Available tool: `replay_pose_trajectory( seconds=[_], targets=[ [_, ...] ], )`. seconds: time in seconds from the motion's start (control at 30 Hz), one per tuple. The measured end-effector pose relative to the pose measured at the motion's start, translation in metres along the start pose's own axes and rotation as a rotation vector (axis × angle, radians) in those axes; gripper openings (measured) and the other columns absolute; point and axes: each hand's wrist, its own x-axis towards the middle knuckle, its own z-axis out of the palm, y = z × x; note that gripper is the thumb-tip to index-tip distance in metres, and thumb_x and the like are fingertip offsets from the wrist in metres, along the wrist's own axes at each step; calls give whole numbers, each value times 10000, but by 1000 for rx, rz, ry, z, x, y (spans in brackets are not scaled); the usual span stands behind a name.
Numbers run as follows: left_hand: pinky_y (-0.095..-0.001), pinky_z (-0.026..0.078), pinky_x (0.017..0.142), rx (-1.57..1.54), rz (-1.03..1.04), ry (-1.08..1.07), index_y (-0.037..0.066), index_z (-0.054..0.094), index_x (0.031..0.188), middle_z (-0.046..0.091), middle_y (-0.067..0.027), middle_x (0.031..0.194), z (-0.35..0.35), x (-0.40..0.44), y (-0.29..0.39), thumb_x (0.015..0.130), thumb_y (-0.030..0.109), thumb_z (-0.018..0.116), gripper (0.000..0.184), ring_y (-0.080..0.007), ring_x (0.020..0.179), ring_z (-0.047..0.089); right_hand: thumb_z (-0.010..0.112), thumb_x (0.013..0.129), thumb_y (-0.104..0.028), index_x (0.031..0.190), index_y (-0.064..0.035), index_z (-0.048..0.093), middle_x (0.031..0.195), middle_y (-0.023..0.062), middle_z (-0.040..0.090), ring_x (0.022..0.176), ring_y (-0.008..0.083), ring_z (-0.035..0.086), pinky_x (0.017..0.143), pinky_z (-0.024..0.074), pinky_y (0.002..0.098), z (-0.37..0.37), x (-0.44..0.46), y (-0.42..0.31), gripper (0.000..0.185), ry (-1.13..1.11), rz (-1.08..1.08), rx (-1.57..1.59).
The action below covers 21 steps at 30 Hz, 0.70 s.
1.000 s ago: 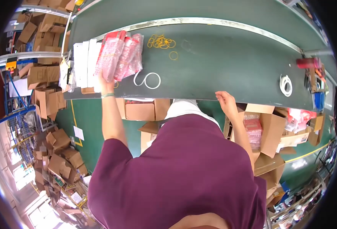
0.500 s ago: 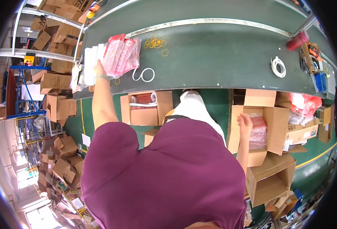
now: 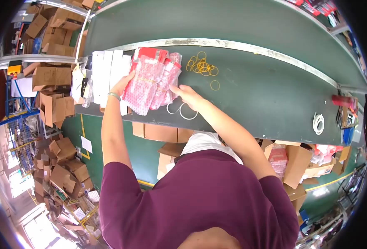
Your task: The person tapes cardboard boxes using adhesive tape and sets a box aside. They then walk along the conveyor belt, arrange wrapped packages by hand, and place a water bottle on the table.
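Several red packs in bubble wrap (image 3: pixel 144 85) lie on the dark green table (image 3: pixel 250 91), with yellow bands around them. At their left edge is my left hand (image 3: pixel 121 85), its fingers curled against the nearest pack. My right hand (image 3: pixel 185 93) touches the right side of the packs, thumb and fingers apart. White boxes (image 3: pixel 107 74) stand in a row left of my left hand. A white loop of strap (image 3: pixel 188 112) lies under and beside my right wrist. Yellow rubber bands (image 3: pixel 202 66) form a loose pile right of the packs.
A white coil (image 3: pixel 318 124) and a red roll (image 3: pixel 343 101) are at the table's right end. A metal rail (image 3: pixel 233 45) runs along the back. Open cartons (image 3: pixel 297 166) stand below the front edge, and more cartons (image 3: pixel 65 174) are heaped at the left.
My right hand has risen from beside the cartons to the right side of the packs. My left hand has moved from the white boxes to the packs' left edge.
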Motion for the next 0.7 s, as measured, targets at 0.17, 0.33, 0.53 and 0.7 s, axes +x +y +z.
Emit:
replay_pose_trajectory(
  seconds=[0.17, 0.33, 0.53, 0.7],
  targets=[
    [-264, 478, 711, -143, -17, -140, -63, 504, 1067, 597, -104, 949, 11, -28, 5, 772, 294, 644, 484, -145, 813, 581, 686, 591, -545, 1240, 83, 269, 1263, 221, 284, 1192, 303, 288, 967, 290, 379, 39, 73, 23, 994, 352, -48, -323],
    [-245, 468, 621, -229, 44, 8, -38, 562, 973, 609, -77, 852, 53, -62, 10, 760, 233, 657, 357, -112, 715, 573, 758, 496, -500, 1141, 101, 294, 1189, 247, 321, 1146, 335, 334, 939, 325, 396, 45, 74, 18, 996, 593, -100, -54],
    [-380, 408, 807, 307, 476, 362, -29, 606, 868, 586, -204, 912, 120, -109, 31, 689, 270, 679, 356, -310, 903, 535, 654, 718, -121, 1225, -39, 286, 1166, 142, 429, 1039, 255, 485, 876, 423, 379, -7, 13, -18, 631, 190, -78, 424],
    [-428, 330, 909, 200, 519, 185, -72, 444, 1072, 405, -289, 1107, 200, -97, 15, 687, 316, 663, 588, -405, 1050, 398, 647, 692, -102, 1301, -37, 230, 1174, 145, 466, 1054, 242, 490, 863, 435, 365, -95, -18, -13, 741, 200, -199, 304]
  ],
)
